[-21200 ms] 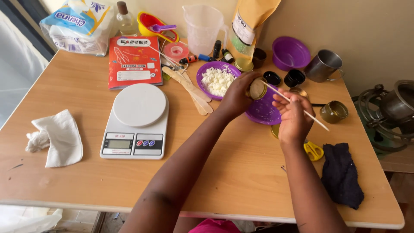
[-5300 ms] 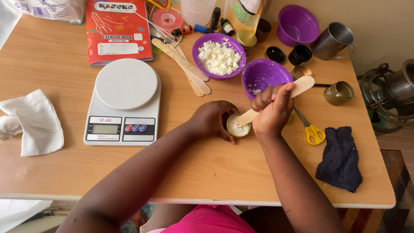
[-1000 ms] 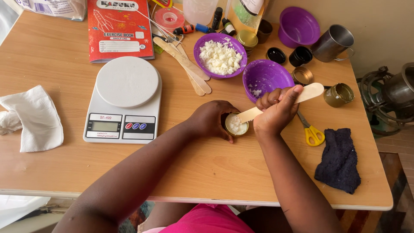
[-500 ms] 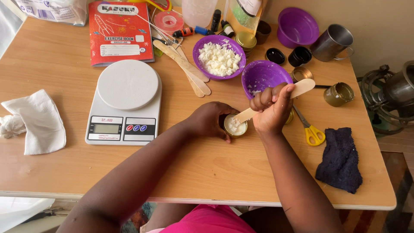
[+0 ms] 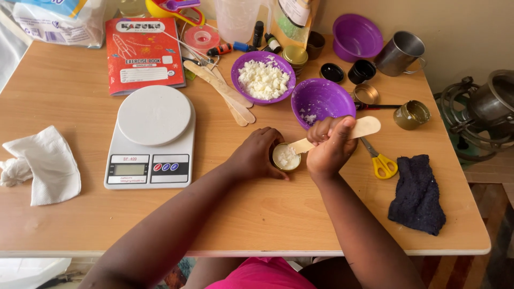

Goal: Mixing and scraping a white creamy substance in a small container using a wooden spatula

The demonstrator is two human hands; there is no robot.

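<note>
Single head-worn view, looking steeply down from above my seat onto the wooden table [image 5: 69,96]; close range, whole tabletop in frame, far wall at top edge.

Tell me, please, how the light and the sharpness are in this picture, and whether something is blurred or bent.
Head view: soft, even daylight, only faint shadows under the left hand and right hand; mild glare on the metal mug; the small tin and wooden stick are sharp; the table edges bend slightly, wide-lens distortion.
</note>
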